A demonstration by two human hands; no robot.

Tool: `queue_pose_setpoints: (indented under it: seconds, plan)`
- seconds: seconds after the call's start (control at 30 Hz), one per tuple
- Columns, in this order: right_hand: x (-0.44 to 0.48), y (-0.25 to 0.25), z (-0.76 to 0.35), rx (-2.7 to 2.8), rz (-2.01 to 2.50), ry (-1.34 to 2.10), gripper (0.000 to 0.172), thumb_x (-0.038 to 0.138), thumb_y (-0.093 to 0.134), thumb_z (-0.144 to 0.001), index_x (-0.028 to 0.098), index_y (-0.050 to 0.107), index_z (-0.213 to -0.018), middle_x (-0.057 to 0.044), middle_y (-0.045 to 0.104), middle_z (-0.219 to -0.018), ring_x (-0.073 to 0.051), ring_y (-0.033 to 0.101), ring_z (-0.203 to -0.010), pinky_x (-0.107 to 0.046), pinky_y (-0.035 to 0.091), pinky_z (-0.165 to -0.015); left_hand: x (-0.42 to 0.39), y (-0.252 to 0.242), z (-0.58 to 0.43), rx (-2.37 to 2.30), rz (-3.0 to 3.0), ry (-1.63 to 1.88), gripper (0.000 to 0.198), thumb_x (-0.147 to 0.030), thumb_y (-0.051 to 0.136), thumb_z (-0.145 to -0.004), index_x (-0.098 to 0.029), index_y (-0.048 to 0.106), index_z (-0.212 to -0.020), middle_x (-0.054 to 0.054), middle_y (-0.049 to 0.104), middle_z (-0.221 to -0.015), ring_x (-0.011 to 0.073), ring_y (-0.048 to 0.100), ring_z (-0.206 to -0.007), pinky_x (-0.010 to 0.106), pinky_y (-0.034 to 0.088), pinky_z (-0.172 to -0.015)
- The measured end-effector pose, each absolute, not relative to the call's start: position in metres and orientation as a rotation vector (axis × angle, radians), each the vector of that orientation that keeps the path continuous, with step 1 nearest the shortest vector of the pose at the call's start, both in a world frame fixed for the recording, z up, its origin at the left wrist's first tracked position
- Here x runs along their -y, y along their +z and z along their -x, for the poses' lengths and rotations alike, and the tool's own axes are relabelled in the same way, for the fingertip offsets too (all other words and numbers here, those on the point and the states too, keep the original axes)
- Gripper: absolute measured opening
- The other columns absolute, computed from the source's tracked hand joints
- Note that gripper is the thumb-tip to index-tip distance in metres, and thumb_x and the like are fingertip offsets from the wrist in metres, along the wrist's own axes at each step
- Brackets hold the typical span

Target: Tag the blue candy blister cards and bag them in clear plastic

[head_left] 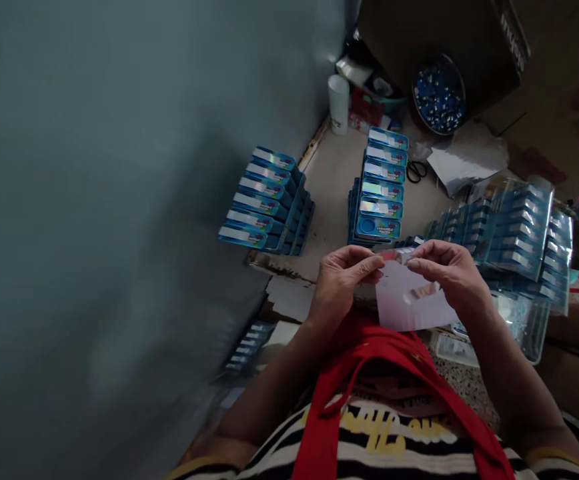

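A white, pink-tinted sheet (394,300) hangs between my hands in front of the red apron (369,343); it looks like a sticker sheet. With thumb and fingers pinched, my left hand (342,277) grips its upper left edge. My right hand (447,270) pinches at the upper right edge, and whether a small strip is also between those fingers is too fine to make out. Just beyond the hands stands a stack of blue cases (382,190). Most case tops there carry a shiny pale strip; the nearest top shows a round blue mark and lettering.
Another stack of blue cases (259,200) stands by the wall at left. Bagged blue cases (519,230) pile up at right, above a clear plastic tub (532,327). Farther back are black scissors (416,172), a white cup (338,103) and a bowl of blue pieces (439,97).
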State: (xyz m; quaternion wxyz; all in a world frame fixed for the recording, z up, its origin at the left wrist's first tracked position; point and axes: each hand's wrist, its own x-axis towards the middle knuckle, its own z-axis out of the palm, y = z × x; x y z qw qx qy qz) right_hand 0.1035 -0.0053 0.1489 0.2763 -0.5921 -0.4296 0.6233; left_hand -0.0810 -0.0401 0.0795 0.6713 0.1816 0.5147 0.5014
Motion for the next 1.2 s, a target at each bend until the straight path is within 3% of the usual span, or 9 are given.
queue_pose_setpoints:
  seconds: [0.1, 0.3, 0.57, 0.9, 1.03, 1.13, 1.2]
  plan:
    - [-0.006, 0.137, -0.092, 1.209, 1.623, 1.446, 0.039, 0.052, 0.096, -0.064, 0.020, 0.076, -0.070, 0.001, 0.063, -0.061, -0.010, 0.046, -0.052, -0.023, 0.038, -0.041, 0.030, 0.082, 0.092, -1.265, -0.545, 1.220, 0.042, -0.057, 0.089, -0.070, -0.019, 0.072, -0.076, 0.003, 0.073, -0.071, 0.0153, 0.068, -0.061, 0.028, 0.059, -0.062]
    - [-0.052, 0.119, -0.059, 1.427, 1.630, 1.065, 0.031, 0.047, 0.086, -0.073, 0.019, 0.073, -0.067, 0.000, 0.062, -0.062, -0.013, 0.052, -0.058, -0.025, 0.039, -0.051, -0.017, 0.087, 0.116, -1.468, -0.815, 1.405, 0.028, -0.043, 0.085, -0.079, -0.017, 0.075, -0.073, 0.002, 0.073, -0.068, 0.0128, 0.065, -0.056, 0.023, 0.055, -0.056]
    - [-0.052, 0.119, -0.059, 1.681, 1.715, 0.968, 0.033, 0.047, 0.081, -0.077, 0.019, 0.070, -0.062, 0.001, 0.058, -0.057, -0.013, 0.049, -0.058, -0.025, 0.030, -0.051, -0.019, 0.074, 0.131, -1.437, -0.781, 1.274, 0.024, -0.035, 0.084, -0.075, -0.017, 0.073, -0.066, 0.003, 0.070, -0.061, 0.0117, 0.059, -0.050, 0.021, 0.047, -0.046]
    - [-0.050, 0.111, -0.055, 1.794, 1.837, 0.896, 0.028, 0.041, 0.077, -0.079, 0.021, 0.065, -0.063, 0.000, 0.062, -0.060, -0.016, 0.055, -0.060, -0.025, 0.036, -0.052, -0.020, 0.061, 0.134, -1.398, -0.749, 1.179, 0.029, -0.042, 0.087, -0.071, -0.017, 0.073, -0.067, 0.003, 0.070, -0.063, 0.0116, 0.058, -0.053, 0.023, 0.046, -0.050]
    - [-0.057, 0.106, -0.062, 1.736, 1.908, 0.856, 0.042, 0.048, 0.088, -0.068, 0.022, 0.055, -0.063, 0.002, 0.057, -0.061, -0.014, 0.052, -0.060, -0.024, 0.036, -0.050, -0.018, 0.031, 0.126, -1.326, -0.661, 1.105, 0.054, -0.064, 0.093, -0.062, -0.017, 0.066, -0.074, 0.002, 0.067, -0.066, 0.0121, 0.057, -0.058, 0.024, 0.044, -0.055]
    - [-0.064, 0.099, -0.077, 1.458, 1.852, 1.204, 0.068, 0.054, 0.100, -0.046, 0.026, 0.044, -0.073, 0.006, 0.053, -0.062, -0.015, 0.055, -0.057, -0.025, 0.043, -0.045, -0.017, 0.001, 0.116, -1.385, -0.600, 1.095, 0.071, -0.074, 0.093, -0.051, -0.019, 0.059, -0.080, -0.002, 0.061, -0.067, 0.0120, 0.055, -0.062, 0.025, 0.044, -0.059]
    - [-0.068, 0.097, -0.090, 1.279, 1.798, 1.441, 0.079, 0.059, 0.102, -0.038, 0.026, 0.045, -0.081, 0.008, 0.051, -0.061, -0.015, 0.054, -0.053, -0.028, 0.047, -0.043, -0.022, -0.012, 0.114, -1.434, -0.608, 1.189, 0.077, -0.074, 0.095, -0.049, -0.019, 0.060, -0.091, 0.001, 0.064, -0.080, 0.0143, 0.062, -0.074, 0.027, 0.050, -0.071]
